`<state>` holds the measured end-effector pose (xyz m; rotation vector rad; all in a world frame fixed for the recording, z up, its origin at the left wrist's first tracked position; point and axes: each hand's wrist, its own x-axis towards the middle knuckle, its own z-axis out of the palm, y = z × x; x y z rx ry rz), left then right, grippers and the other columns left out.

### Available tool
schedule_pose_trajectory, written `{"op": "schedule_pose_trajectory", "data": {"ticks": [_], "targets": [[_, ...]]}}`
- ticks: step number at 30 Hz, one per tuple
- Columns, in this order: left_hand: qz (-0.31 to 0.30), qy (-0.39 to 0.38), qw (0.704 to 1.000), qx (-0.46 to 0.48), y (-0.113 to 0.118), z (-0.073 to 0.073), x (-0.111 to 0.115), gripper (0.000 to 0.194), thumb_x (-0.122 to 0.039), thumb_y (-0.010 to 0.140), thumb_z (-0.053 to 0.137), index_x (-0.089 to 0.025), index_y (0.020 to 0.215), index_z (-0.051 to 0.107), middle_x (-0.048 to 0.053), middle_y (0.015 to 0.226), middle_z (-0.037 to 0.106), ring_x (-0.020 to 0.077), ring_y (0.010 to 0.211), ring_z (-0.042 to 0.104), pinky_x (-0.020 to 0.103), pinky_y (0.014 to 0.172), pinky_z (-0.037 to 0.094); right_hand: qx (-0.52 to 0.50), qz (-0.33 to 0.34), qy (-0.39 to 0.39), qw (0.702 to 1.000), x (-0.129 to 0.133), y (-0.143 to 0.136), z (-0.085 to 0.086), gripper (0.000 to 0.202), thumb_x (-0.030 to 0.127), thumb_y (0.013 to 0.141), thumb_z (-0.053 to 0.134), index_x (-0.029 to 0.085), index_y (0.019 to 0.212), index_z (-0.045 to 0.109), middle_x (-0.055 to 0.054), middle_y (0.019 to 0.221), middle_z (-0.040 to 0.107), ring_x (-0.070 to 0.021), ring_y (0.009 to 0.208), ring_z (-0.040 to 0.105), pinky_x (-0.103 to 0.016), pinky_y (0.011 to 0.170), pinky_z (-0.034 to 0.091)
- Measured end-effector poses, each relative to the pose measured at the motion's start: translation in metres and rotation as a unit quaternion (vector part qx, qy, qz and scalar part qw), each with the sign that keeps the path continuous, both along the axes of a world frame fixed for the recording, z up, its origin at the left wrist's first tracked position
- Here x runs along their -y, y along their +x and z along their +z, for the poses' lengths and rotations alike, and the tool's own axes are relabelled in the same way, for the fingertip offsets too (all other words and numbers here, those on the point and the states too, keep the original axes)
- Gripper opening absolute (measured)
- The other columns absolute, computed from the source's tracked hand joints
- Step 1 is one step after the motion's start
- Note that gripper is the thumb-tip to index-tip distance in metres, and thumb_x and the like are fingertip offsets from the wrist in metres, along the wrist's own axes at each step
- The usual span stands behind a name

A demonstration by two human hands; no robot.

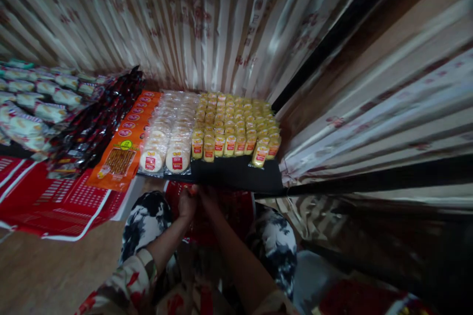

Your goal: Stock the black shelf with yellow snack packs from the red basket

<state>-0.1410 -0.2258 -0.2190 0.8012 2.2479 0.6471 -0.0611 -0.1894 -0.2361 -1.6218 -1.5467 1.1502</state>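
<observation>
My left hand (187, 203) is closed in front of the shelf's near edge, with a small orange-red bit showing at its fingertips. Close beside it, my right hand (207, 197) reaches down in shadow, its fingers hidden. Both are over a dark red bag or package (236, 214) between my knees; the dim light blurs its details. Just beyond the hands, two rows of round white crackers in clear wrappers (177, 160) lie on the black shelf (225, 172). To their right stand several rows of small yellow packaged cakes (229, 142), one of them set forward.
Left of the crackers lie an orange snack packet (118, 157), dark shiny packets (99, 113) and pale green-white packets (46, 88). A red basket-patterned bag (70, 202) hangs at left. Striped curtain (207, 19) closes the back; a dark pole (332, 34) slants at right.
</observation>
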Motion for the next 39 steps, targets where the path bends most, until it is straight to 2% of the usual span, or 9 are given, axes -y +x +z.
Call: {"op": "schedule_pose_trajectory", "data": {"ticks": [3, 8, 11, 16, 19, 22, 29, 34, 39], "targets": [[-0.013, -0.012, 0.999, 0.033, 0.007, 0.019, 0.016, 0.022, -0.025, 0.085, 0.045, -0.015, 0.099, 0.059, 0.013, 0.098, 0.067, 0.0226, 0.093, 0.063, 0.031, 0.077, 0.046, -0.027, -0.014, -0.028, 0.999, 0.014, 0.015, 0.011, 0.035, 0.046, 0.073, 0.049, 0.018, 0.089, 0.063, -0.008, 0.091, 0.069, -0.021, 0.085, 0.065, -0.033, 0.077, 0.049], [-0.036, 0.02, 0.998, 0.05, 0.02, 0.043, 0.035, 0.021, -0.025, 0.087, 0.042, -0.017, 0.099, 0.057, 0.01, 0.101, 0.066, 0.0194, 0.096, 0.062, 0.029, 0.082, 0.044, -0.048, -0.039, 0.014, 0.998, 0.034, 0.036, 0.039, 0.027, 0.041, 0.076, 0.05, 0.018, 0.088, 0.061, -0.009, 0.092, 0.067, -0.0222, 0.088, 0.063, -0.038, 0.085, 0.047], [-0.045, 0.078, 0.995, 0.042, 0.025, 0.056, 0.04, 0.021, -0.022, 0.086, 0.041, -0.017, 0.098, 0.057, 0.009, 0.103, 0.065, 0.018, 0.096, 0.06, 0.029, 0.086, 0.043, -0.057, -0.058, 0.052, 0.995, 0.044, 0.041, 0.06, 0.026, 0.039, 0.078, 0.049, 0.018, 0.089, 0.06, -0.009, 0.091, 0.067, -0.0215, 0.087, 0.063, -0.036, 0.083, 0.048], [-0.052, 0.184, 0.98, 0.055, 0.03, 0.079, 0.04, 0.021, -0.02, 0.082, 0.041, -0.017, 0.094, 0.057, 0.007, 0.097, 0.064, 0.0179, 0.091, 0.058, 0.03, 0.084, 0.044, -0.08, -0.069, 0.101, 0.989, 0.054, 0.046, 0.09, 0.03, 0.035, 0.076, 0.053, 0.018, 0.1, 0.059, -0.007, 0.088, 0.066, -0.0195, 0.078, 0.063, -0.031, 0.07, 0.051], [-0.057, 0.235, 0.97, 0.036, 0.034, 0.09, 0.036, 0.021, -0.017, 0.08, 0.04, -0.017, 0.091, 0.058, 0.007, 0.093, 0.062, 0.0182, 0.091, 0.057, 0.032, 0.086, 0.044, -0.055, -0.073, 0.13, 0.987, 0.053, 0.05, 0.103, 0.036, 0.033, 0.074, 0.055, 0.017, 0.106, 0.058, -0.008, 0.095, 0.064, -0.0201, 0.083, 0.062, -0.032, 0.075, 0.05], [-0.057, 0.27, 0.961, 0.031, 0.039, 0.099, 0.026, 0.022, -0.014, 0.079, 0.041, -0.016, 0.09, 0.06, 0.008, 0.093, 0.061, 0.0185, 0.09, 0.057, 0.033, 0.085, 0.045, -0.025, -0.066, 0.165, 0.984, 0.043, 0.054, 0.114, 0.043, 0.036, 0.076, 0.055, 0.016, 0.114, 0.057, -0.01, 0.101, 0.061, -0.0212, 0.092, 0.059, -0.033, 0.08, 0.049], [-0.05, 0.322, 0.944, 0.053, 0.047, 0.118, -0.011, 0.031, -0.008, 0.078, 0.042, -0.017, 0.102, 0.06, 0.008, 0.101, 0.06, 0.0168, 0.095, 0.057, 0.034, 0.091, 0.045, -0.068, -0.056, 0.171, 0.981, -0.004, 0.052, 0.128, 0.048, 0.035, 0.081, 0.048, 0.014, 0.123, 0.05, -0.011, 0.102, 0.059, -0.0173, 0.086, 0.059, -0.029, 0.076, 0.05], [-0.055, 0.306, 0.948, 0.067, 0.047, 0.116, -0.041, 0.044, -0.003, 0.074, 0.042, -0.016, 0.115, 0.053, 0.009, 0.111, 0.06, 0.0169, 0.103, 0.056, 0.035, 0.097, 0.042, -0.085, -0.084, 0.178, 0.977, -0.041, 0.047, 0.13, 0.046, 0.033, 0.08, 0.049, 0.013, 0.121, 0.048, -0.011, 0.101, 0.061, -0.0171, 0.086, 0.06, -0.031, 0.076, 0.05], [-0.059, 0.293, 0.953, 0.053, 0.045, 0.116, -0.059, 0.042, -0.004, 0.075, 0.042, -0.013, 0.114, 0.054, 0.01, 0.113, 0.059, 0.0165, 0.106, 0.056, 0.031, 0.098, 0.041, -0.062, -0.086, 0.176, 0.979, -0.062, 0.041, 0.134, 0.04, 0.032, 0.078, 0.051, 0.014, 0.113, 0.051, -0.01, 0.099, 0.062, -0.0171, 0.085, 0.06, -0.029, 0.073, 0.051]]}}
